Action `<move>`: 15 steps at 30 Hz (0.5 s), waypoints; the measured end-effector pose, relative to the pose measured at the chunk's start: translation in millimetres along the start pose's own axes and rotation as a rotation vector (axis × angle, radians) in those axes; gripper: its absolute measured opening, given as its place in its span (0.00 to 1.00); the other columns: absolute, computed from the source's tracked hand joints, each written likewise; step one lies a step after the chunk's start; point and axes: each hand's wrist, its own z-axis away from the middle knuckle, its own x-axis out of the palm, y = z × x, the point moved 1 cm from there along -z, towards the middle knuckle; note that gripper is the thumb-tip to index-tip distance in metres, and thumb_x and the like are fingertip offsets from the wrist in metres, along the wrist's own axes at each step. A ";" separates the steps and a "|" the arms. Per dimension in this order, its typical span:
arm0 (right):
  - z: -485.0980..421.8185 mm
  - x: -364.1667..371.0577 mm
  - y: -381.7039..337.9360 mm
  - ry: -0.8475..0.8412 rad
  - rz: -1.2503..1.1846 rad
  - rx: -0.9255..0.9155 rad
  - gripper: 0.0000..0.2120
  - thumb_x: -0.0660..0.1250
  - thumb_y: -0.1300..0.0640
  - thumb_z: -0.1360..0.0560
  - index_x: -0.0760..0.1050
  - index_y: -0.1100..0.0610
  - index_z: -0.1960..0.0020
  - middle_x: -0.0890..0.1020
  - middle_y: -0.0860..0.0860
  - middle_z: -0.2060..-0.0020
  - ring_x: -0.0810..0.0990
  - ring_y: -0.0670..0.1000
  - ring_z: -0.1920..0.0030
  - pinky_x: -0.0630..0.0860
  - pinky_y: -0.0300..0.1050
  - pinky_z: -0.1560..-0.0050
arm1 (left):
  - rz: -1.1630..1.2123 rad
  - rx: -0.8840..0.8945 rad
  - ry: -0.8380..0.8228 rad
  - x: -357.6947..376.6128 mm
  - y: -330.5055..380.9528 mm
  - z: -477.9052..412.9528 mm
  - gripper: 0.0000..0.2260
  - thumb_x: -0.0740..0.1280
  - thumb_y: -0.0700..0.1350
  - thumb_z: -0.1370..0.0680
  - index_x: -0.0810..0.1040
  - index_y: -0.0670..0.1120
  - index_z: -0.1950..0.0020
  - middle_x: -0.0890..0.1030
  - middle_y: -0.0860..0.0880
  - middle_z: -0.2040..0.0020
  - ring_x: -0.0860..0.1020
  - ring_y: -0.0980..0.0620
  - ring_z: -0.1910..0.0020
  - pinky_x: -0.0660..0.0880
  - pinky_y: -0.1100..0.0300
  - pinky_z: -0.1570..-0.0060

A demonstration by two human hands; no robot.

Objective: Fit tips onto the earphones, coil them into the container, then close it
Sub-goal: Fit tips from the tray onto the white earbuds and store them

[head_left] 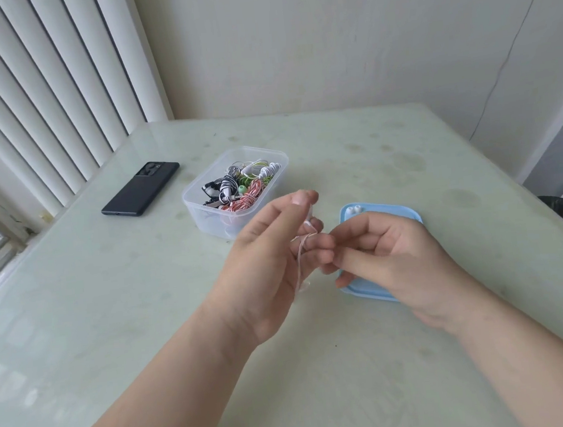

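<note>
Pink-white and thread-thin, the earphone cable (pixel 299 263) is looped round the curled fingers of the left hand (pixel 271 266), held up above the table (pixel 109 298). One strand hangs down along the palm and a short run crosses sideways toward the right hand (pixel 394 257). The right hand's fingers are bent, their tips meeting the left fingers at the cable; I cannot tell if they pinch it. Behind the left hand stands a clear plastic container (pixel 201 217), rectangular with rounded corners, its long side running from near left to far right, holding coiled striped earphones. A smooth blue lid (pixel 408 210) lies flat under the right hand, with two small white tips (pixel 353 210) at its far corner. The table is glossy pale green.
</note>
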 end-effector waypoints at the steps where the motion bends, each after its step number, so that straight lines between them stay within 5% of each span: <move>1: -0.2 -0.7 -0.8 0.017 -0.022 0.009 0.06 0.71 0.68 0.24 0.80 0.64 0.47 0.86 0.63 0.56 0.86 0.56 0.57 0.82 0.48 0.57 | -0.045 0.012 0.038 -0.7 -1.5 -0.6 0.10 0.71 0.48 0.23 0.83 0.45 0.44 0.78 0.47 0.63 0.79 0.49 0.66 0.80 0.60 0.64; 9: -2.8 -5.8 -7.0 0.077 -0.274 0.060 0.08 0.71 0.68 0.27 0.79 0.63 0.49 0.83 0.63 0.58 0.83 0.57 0.61 0.81 0.48 0.59 | -0.181 0.063 0.099 -2.6 -6.0 -0.9 0.07 0.65 0.38 0.17 0.83 0.39 0.45 0.81 0.43 0.60 0.79 0.45 0.66 0.80 0.55 0.64; 15: -4.6 -8.9 -3.1 0.127 -0.203 0.010 0.07 0.71 0.66 0.25 0.81 0.67 0.48 0.84 0.61 0.59 0.84 0.57 0.60 0.81 0.46 0.58 | -0.408 0.149 0.175 -9.4 -14.4 -4.6 0.06 0.74 0.46 0.22 0.85 0.44 0.49 0.86 0.46 0.60 0.85 0.45 0.61 0.83 0.43 0.48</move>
